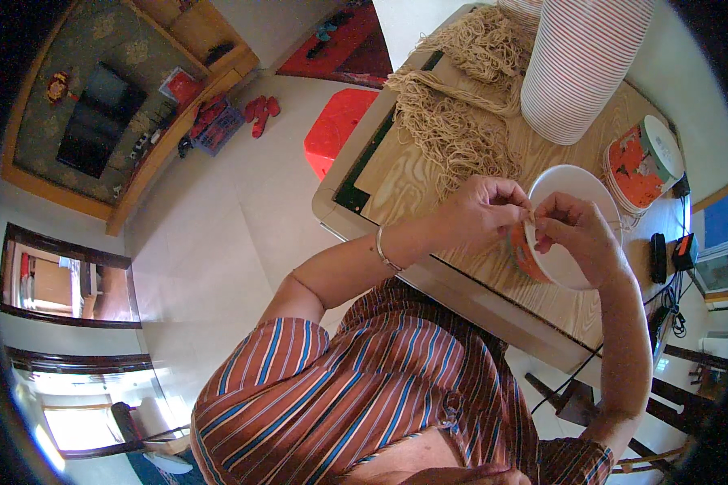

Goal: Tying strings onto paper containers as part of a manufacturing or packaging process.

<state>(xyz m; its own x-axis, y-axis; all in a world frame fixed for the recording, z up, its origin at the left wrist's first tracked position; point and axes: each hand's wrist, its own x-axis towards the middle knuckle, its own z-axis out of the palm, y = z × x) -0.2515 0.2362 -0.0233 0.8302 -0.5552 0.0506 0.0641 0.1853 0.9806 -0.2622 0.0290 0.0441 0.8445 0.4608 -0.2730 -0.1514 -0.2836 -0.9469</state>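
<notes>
A round paper bucket (572, 179), white inside and orange outside, stands tilted on the wooden table in front of me. At its left rim my left hand (493, 208), with a bangle at the wrist, closes thumb and fingers in a pinch. My right hand (578, 233) reaches over the bucket's opening and pinches at the same spot. A thin pale strand that looks like cord shows between the fingertips; its ends are hidden. Beyond the left hand, bundles of beige cord (453, 133) spread over the table top.
A tall stack of nested striped paper buckets (586, 69) stands at the back of the table (396, 182). Orange buckets (635, 170) lie at the right, near a black box (685, 252) and cables (673, 303). A red stool (338, 129) stands beyond the table's left edge.
</notes>
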